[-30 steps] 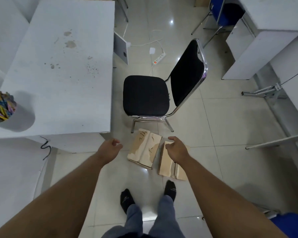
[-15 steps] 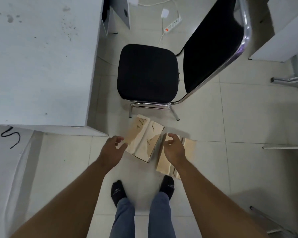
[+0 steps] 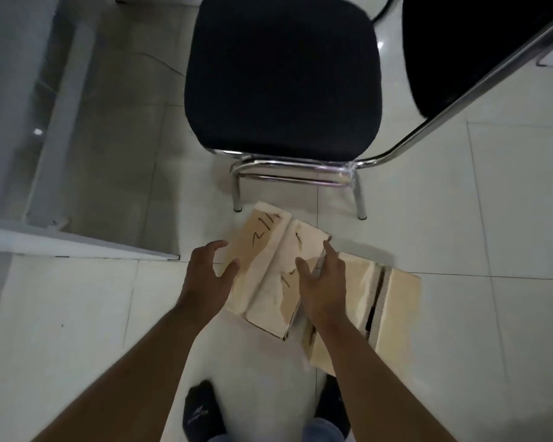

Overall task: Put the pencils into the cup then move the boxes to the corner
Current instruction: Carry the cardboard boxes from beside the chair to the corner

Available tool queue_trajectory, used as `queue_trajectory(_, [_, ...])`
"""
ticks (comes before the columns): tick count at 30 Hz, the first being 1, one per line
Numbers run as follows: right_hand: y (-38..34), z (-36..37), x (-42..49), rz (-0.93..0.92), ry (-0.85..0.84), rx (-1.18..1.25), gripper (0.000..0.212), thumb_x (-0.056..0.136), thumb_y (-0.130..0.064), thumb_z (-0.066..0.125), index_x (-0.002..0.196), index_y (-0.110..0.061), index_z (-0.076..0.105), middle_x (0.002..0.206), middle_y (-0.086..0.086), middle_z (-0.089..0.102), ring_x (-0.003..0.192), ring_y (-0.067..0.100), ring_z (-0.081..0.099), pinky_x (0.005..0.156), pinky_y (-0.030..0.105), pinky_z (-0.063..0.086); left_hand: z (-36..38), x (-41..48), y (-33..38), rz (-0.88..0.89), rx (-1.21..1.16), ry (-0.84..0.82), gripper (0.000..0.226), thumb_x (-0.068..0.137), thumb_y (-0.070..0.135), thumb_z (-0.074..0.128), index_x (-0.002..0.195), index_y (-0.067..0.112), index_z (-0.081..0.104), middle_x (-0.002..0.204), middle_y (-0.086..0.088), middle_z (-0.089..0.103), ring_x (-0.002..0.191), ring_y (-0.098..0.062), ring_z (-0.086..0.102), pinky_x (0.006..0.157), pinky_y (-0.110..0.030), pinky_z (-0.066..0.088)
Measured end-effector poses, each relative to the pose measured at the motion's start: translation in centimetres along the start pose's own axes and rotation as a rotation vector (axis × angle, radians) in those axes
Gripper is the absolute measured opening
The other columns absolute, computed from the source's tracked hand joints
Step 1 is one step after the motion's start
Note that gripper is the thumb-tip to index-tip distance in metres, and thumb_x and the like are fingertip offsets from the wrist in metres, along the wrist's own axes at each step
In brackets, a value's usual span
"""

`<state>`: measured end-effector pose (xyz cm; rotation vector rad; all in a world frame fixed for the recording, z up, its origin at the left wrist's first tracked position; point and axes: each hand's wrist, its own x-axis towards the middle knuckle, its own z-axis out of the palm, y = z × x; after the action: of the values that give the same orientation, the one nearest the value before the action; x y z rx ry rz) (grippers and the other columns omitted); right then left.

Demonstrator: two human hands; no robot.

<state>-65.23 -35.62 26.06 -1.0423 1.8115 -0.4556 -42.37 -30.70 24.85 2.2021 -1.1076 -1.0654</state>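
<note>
Boxes lie on the floor just in front of the black chair (image 3: 281, 74): the scribbled box (image 3: 262, 275) below its front legs, the plain box (image 3: 396, 301) just beside it on the right. My left hand (image 3: 205, 275) is spread open at the scribbled box's left edge. My right hand (image 3: 324, 282) straddles its right edge, thumb on top and fingers in the gap between the boxes. I cannot tell whether it grips.

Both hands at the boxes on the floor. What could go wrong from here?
1. Neither hand grips yet: left hand and right hand flank the left box with open fingers, so a lift could slip.
2. The right box sits right beside it and may get dragged.
3. The chair legs stand just behind; the box could knock them.
</note>
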Motion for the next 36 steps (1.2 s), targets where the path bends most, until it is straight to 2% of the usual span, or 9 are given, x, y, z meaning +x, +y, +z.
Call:
queue_trajectory(5, [6.2,4.4,5.2,-0.078,0.042,-0.022,0.090,0.091,-0.065,0.065,0.165,-0.036,0.022,0.175,0.004,0.007,0.161,0.026,0.013,0.127,0.052,0.026,5.0,3.8,-4.6,0.044,-0.028,0.052,0.058,0.090,0.056,0.067,0.142,0.048,0.042,0.135,0.036,0.043,0.121,0.000,0.046,0.097,-0.033,0.052])
queue_trajectory(8, [8.8,6.7,7.5,-0.055,0.079,-0.121,0.101,0.086,-0.078,0.059,0.166,-0.039,0.009,0.176,0.002,-0.005,0.163,0.023,-0.002,0.129,0.053,0.017,7.3,6.1,-6.7,-0.080,-0.006,-0.003,0.078,0.086,0.071,0.063,0.153,0.048,0.029,0.158,0.010,0.038,0.133,-0.024,0.053,0.100,-0.045,0.052])
queue_trajectory(11, [10.8,8.6,8.4,-0.020,0.112,-0.069,0.110,0.084,-0.074,0.067,0.166,-0.043,-0.001,0.174,0.005,0.003,0.159,0.032,0.015,0.125,0.058,0.026,9.2,7.7,-8.3,-0.078,0.063,-0.056,0.087,0.079,0.084,0.058,0.152,0.042,0.034,0.149,0.003,0.052,0.124,-0.029,0.061,0.096,-0.055,0.057])
queue_trajectory(14, [11.9,9.9,8.7,-0.014,0.116,0.072,0.115,0.085,-0.062,0.075,0.162,-0.051,-0.009,0.171,0.000,0.018,0.153,0.033,0.033,0.120,0.056,0.036,9.8,8.6,-9.4,-0.097,0.177,-0.051,0.091,0.074,0.093,0.053,0.142,0.033,0.045,0.132,0.004,0.063,0.108,-0.026,0.066,0.086,-0.046,0.059])
queue_trajectory(21, [11.9,10.5,7.8,-0.044,0.119,0.148,0.117,0.083,-0.059,0.078,0.157,-0.061,-0.013,0.171,-0.007,0.024,0.154,0.026,0.033,0.123,0.050,0.031,9.5,8.6,-8.7,-0.119,0.304,-0.038,0.096,0.065,0.104,0.043,0.131,0.034,0.048,0.105,0.012,0.063,0.089,-0.024,0.062,0.072,-0.038,0.052])
queue_trajectory(26, [10.0,7.9,5.9,-0.107,0.127,0.091,0.116,0.082,-0.061,0.079,0.156,-0.064,-0.010,0.173,-0.015,0.017,0.154,0.017,0.029,0.115,0.029,0.023,8.1,5.5,-6.4,-0.136,0.243,-0.030,0.093,0.067,0.102,0.046,0.132,0.035,0.047,0.109,0.011,0.066,0.086,-0.020,0.059,0.068,-0.036,0.046])
queue_trajectory(29, [8.0,5.4,4.2,-0.154,0.114,0.076,0.116,0.081,-0.065,0.077,0.158,-0.061,-0.010,0.175,-0.015,0.010,0.160,0.014,0.016,0.125,0.040,0.025,6.5,3.3,-4.0,-0.144,0.217,-0.022,0.092,0.070,0.100,0.047,0.134,0.035,0.047,0.115,0.008,0.069,0.094,-0.025,0.066,0.070,-0.037,0.048])
queue_trajectory(31, [5.7,3.3,2.6,-0.170,0.075,0.083,0.115,0.081,-0.067,0.076,0.157,-0.064,-0.011,0.175,-0.013,0.014,0.159,0.015,0.022,0.124,0.044,0.032,4.8,1.6,-1.8,-0.159,0.179,-0.017,0.090,0.071,0.098,0.049,0.136,0.036,0.046,0.120,0.007,0.069,0.103,-0.028,0.068,0.076,-0.040,0.053])
queue_trajectory(36, [-0.8,-2.3,-1.2,-0.187,0.029,0.080,0.113,0.080,-0.066,0.079,0.155,-0.068,-0.006,0.169,-0.020,0.027,0.146,0.012,0.042,0.111,0.031,0.038,0.8,-2.8,4.1,-0.179,0.135,-0.014,0.089,0.074,0.097,0.046,0.138,0.035,0.046,0.125,0.003,0.069,0.110,-0.031,0.067,0.087,-0.043,0.055])
